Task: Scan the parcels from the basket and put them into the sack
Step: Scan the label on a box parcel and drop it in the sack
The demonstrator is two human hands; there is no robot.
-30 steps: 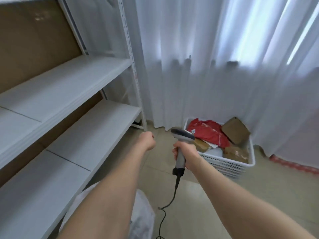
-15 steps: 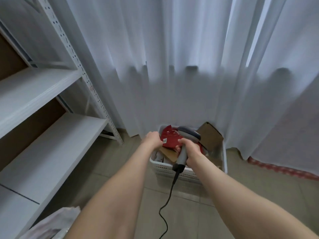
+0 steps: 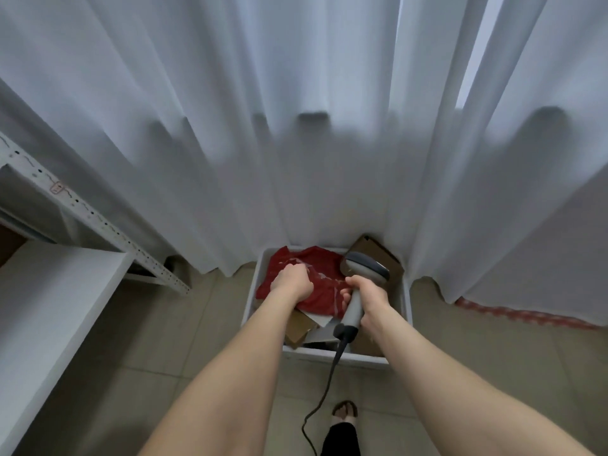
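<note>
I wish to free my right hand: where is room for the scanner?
For the scanner: bare floor between the shelf and the basket, more floor right of the basket below the curtain, and the bare shelf board. The basket is crowded with the red parcel and cardboard parcels.

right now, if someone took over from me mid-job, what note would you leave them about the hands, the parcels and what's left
Left hand: reaching into the basket, fingers curled into the red parcel on top of the pile.
Right hand: grips the scanner by its handle, head over the basket, cable trailing down to the floor.
Parcels: the red parcel and the brown parcels all lie in the basket.
Sack: not in view.
Done: nothing shows as scanned or bagged.
Left: lift the red parcel, scan it, put it in the sack, then do the same for the rest.
</note>
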